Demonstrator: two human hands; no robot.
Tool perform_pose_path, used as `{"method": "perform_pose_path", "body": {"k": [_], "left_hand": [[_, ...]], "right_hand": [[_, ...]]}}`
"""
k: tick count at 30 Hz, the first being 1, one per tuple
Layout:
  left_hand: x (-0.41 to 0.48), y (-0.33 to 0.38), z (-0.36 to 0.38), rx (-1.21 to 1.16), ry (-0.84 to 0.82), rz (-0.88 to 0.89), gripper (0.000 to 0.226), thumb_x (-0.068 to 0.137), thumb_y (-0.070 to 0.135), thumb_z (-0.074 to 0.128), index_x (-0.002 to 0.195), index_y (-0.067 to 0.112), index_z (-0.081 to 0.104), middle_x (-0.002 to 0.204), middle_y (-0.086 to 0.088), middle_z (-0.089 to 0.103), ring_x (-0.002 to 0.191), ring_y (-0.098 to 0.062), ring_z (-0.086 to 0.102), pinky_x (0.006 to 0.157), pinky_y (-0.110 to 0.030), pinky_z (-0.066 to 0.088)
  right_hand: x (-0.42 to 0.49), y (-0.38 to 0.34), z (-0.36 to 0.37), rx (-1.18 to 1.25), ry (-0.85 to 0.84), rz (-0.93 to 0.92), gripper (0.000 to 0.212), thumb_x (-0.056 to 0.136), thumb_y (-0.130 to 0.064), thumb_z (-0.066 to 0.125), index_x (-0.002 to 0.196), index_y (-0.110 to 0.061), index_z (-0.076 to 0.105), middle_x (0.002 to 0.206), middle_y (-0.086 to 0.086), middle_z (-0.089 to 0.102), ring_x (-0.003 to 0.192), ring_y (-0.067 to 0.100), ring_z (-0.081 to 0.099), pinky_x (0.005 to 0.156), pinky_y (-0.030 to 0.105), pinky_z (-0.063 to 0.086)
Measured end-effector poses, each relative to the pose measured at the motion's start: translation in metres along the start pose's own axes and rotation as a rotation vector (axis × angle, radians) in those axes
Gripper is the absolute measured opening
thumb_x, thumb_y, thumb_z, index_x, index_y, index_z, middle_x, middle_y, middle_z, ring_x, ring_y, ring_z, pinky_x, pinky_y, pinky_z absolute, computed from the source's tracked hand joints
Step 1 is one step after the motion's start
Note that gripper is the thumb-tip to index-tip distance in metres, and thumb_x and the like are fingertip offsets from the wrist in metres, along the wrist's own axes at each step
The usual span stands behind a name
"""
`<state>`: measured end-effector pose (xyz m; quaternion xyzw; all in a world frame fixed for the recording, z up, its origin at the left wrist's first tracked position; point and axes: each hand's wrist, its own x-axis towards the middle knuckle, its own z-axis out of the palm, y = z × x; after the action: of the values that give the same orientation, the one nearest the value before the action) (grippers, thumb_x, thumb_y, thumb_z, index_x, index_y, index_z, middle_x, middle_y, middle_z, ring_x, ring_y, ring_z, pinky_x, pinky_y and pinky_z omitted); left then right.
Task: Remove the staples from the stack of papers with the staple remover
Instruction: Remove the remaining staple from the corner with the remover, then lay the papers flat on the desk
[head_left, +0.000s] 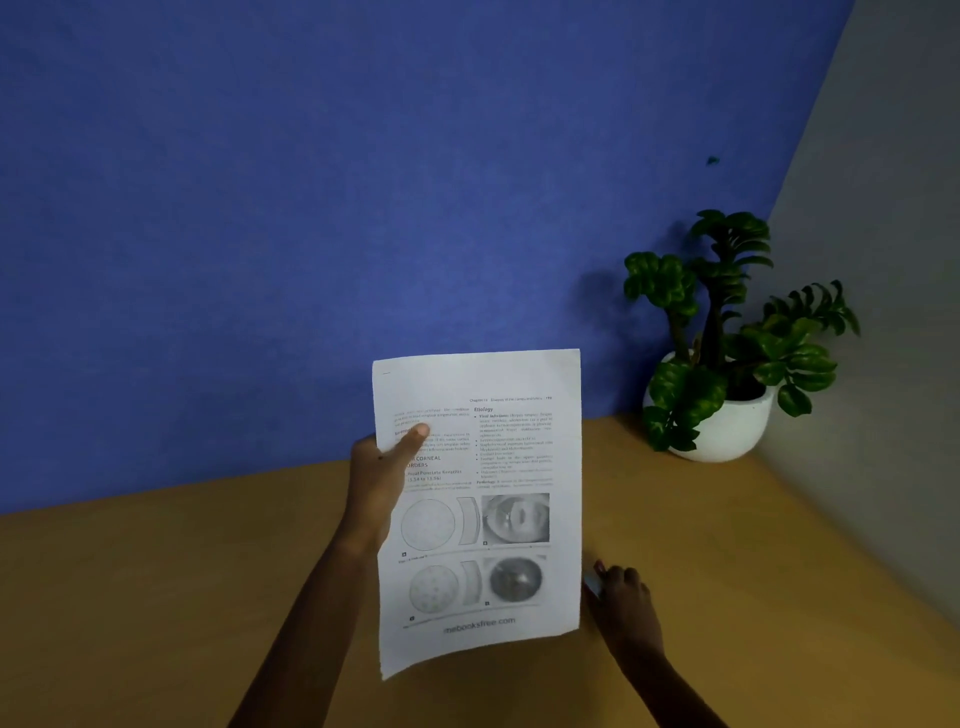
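Note:
My left hand (376, 480) holds a stack of printed papers (498, 519) upright above the desk, thumb pressed on the front page near its left edge. The front page shows text and eye diagrams. A small dark mark near the page's top left corner may be a staple; it is too small to tell. My right hand (621, 597) rests low on the desk just right of the papers' lower edge. Its fingers curl over a small pale object (592, 584), possibly the staple remover, mostly hidden by the hand and the paper.
A wooden desk (208, 597) runs under both arms. A blue wall (311, 208) stands behind it and a grey wall (883, 260) to the right. A white pot with a green plant (727, 364) sits in the back right corner.

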<state>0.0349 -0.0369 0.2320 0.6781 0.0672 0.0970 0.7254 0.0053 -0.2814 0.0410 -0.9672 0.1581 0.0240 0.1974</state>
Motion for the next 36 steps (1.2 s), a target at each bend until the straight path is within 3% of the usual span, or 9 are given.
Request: {"method": "perform_pose_path", "body": {"k": [9,14,16,18,22,25,27,33,36], "left_hand": [[0.000,-0.003,0.000,-0.070,-0.048,-0.055,0.008,0.086,0.015,0.058,0.093,0.014,0.061,0.094,-0.006,0.066,0.076,-0.012,0.064,0.054,-0.017,0.054],[0.003,-0.004,-0.001,-0.090,-0.066,-0.070,0.019,0.085,0.016,0.058,0.103,0.010,0.061,0.101,-0.009,0.066,0.087,-0.019,0.065,0.070,-0.030,0.054],[0.004,-0.005,-0.003,-0.084,-0.075,-0.064,0.021,0.085,0.016,0.058,0.105,0.009,0.061,0.100,-0.009,0.067,0.088,-0.021,0.066,0.070,-0.030,0.055],[0.006,-0.008,-0.005,-0.089,-0.082,-0.070,0.024,0.085,0.016,0.058,0.107,0.007,0.061,0.100,-0.009,0.067,0.090,-0.022,0.066,0.072,-0.031,0.055],[0.009,-0.014,-0.009,-0.107,-0.083,-0.094,0.022,0.085,0.015,0.058,0.106,0.007,0.061,0.095,-0.005,0.068,0.089,-0.021,0.065,0.077,-0.036,0.054],[0.012,-0.019,-0.014,-0.123,-0.099,-0.096,0.019,0.086,0.016,0.057,0.104,0.012,0.062,0.096,-0.001,0.068,0.089,-0.019,0.066,0.073,-0.033,0.054],[0.016,-0.024,-0.018,-0.115,-0.105,-0.091,0.022,0.086,0.017,0.056,0.108,0.011,0.060,0.100,-0.001,0.067,0.092,-0.019,0.065,0.071,-0.030,0.055],[0.029,-0.063,-0.033,0.070,-0.064,-0.145,0.031,0.088,0.014,0.055,0.115,0.001,0.053,0.112,-0.011,0.062,0.104,-0.028,0.060,0.086,-0.038,0.050],[0.030,-0.096,-0.043,0.233,0.023,-0.237,0.020,0.084,-0.001,0.049,0.101,0.002,0.059,0.098,-0.015,0.062,0.089,-0.030,0.058,0.072,-0.035,0.046]], "right_hand": [[-0.002,0.010,0.015,-0.224,0.054,-0.134,0.025,0.068,0.010,0.069,0.092,0.005,0.067,0.082,0.019,0.068,0.078,0.034,0.061,0.065,0.039,0.052],[-0.005,0.003,0.000,-0.194,-0.042,-0.135,0.032,0.093,-0.008,0.038,0.124,-0.005,0.047,0.124,0.011,0.055,0.114,0.026,0.045,0.094,0.030,0.039],[-0.005,-0.007,-0.016,-0.060,-0.020,-0.125,0.028,0.095,-0.013,0.039,0.119,-0.006,0.052,0.122,0.012,0.055,0.113,0.027,0.047,0.092,0.030,0.041],[-0.010,-0.020,-0.039,0.379,0.017,-0.106,0.026,0.095,-0.029,0.041,0.107,-0.016,0.061,0.112,0.011,0.060,0.103,0.026,0.056,0.083,0.030,0.046],[-0.024,-0.045,-0.084,1.115,-0.308,-0.215,0.041,0.094,-0.044,0.026,0.099,-0.029,0.064,0.096,-0.009,0.073,0.090,0.008,0.068,0.074,0.018,0.052],[-0.030,-0.054,-0.089,1.157,-0.289,-0.296,0.016,0.091,-0.019,0.051,0.099,-0.018,0.064,0.087,-0.003,0.076,0.082,0.012,0.071,0.064,0.020,0.055],[-0.028,-0.057,-0.081,1.079,-0.195,-0.300,0.018,0.085,-0.006,0.059,0.097,-0.019,0.064,0.090,0.000,0.075,0.083,0.019,0.070,0.066,0.024,0.056],[-0.021,-0.069,-0.058,1.088,-0.125,-0.193,0.017,0.083,-0.001,0.059,0.091,-0.015,0.062,0.090,0.009,0.070,0.071,0.014,0.069,0.058,0.023,0.056],[-0.013,-0.074,-0.052,1.053,-0.125,-0.147,0.014,0.084,-0.005,0.059,0.092,-0.017,0.060,0.096,0.013,0.070,0.083,0.028,0.067,0.067,0.033,0.059]]}}
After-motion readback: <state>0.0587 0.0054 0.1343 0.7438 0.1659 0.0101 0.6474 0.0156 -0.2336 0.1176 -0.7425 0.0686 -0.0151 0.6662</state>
